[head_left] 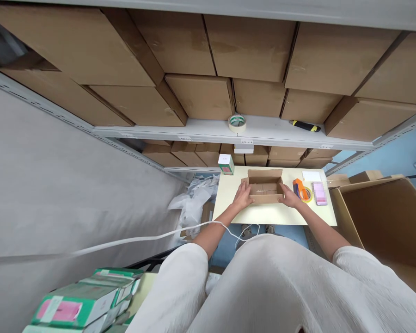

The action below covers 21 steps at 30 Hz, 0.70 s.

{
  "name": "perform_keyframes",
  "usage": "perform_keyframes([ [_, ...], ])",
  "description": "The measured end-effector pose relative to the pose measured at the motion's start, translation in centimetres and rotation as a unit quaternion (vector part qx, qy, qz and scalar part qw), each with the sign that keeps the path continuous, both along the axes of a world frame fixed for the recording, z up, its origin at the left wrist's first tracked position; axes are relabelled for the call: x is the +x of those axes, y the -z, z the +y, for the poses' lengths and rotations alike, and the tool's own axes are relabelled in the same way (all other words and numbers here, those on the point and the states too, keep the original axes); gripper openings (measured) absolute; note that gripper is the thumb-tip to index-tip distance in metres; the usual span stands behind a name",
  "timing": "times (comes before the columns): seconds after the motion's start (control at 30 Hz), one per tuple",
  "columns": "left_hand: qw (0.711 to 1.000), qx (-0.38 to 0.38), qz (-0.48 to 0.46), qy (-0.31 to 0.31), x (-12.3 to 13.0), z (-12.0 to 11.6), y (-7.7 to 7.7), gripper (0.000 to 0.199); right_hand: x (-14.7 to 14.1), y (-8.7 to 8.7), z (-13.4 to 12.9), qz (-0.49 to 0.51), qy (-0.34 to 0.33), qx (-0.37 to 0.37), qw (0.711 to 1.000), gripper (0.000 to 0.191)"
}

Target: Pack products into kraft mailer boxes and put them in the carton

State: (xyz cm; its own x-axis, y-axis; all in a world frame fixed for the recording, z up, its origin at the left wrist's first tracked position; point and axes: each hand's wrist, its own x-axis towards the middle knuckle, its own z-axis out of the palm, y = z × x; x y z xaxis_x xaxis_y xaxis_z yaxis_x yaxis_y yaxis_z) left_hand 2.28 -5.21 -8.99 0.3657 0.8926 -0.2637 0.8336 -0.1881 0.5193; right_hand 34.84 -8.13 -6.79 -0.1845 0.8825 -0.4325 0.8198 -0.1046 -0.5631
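A small open cardboard box (266, 199) sits on the pale yellow tabletop (229, 215), its flaps spread and its inside bare, with a strip of shiny tape across the bottom. My left hand (243, 196) grips the box at its left side, and my right hand (290, 196) grips the right side. Just right of my right hand lies an orange and blue tape dispenser (300, 188), against a roll of yellow tape (308, 195). Beyond it are a pink printed packet (319, 193) and a white card (311, 176). At the table's far left corner stands a small green-and-white box (226, 164).
Shelves ahead hold many cardboard boxes (253, 48), a tape roll (237, 123) and a yellow-black utility knife (305, 126). A large open carton (384, 217) stands right. Green boxes (76, 303) are stacked lower left. A white cable (135, 239) crosses before me; plastic wrapping (194, 208) lies left.
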Motion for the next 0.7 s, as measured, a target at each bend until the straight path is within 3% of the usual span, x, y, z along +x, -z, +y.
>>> perform_keyframes([
  [0.3, 0.999, 0.04, -0.031, -0.013, 0.7, 5.1, 1.4, 0.082, -0.9, -0.3, 4.3, -0.031, 0.038, 0.051, 0.997, 0.08],
  [0.7, 0.997, 0.066, -0.025, -0.044, 1.6, 9.7, 2.0, 0.069, -0.9, 0.1, 10.2, -0.119, 0.027, 0.074, 0.99, 0.073],
])
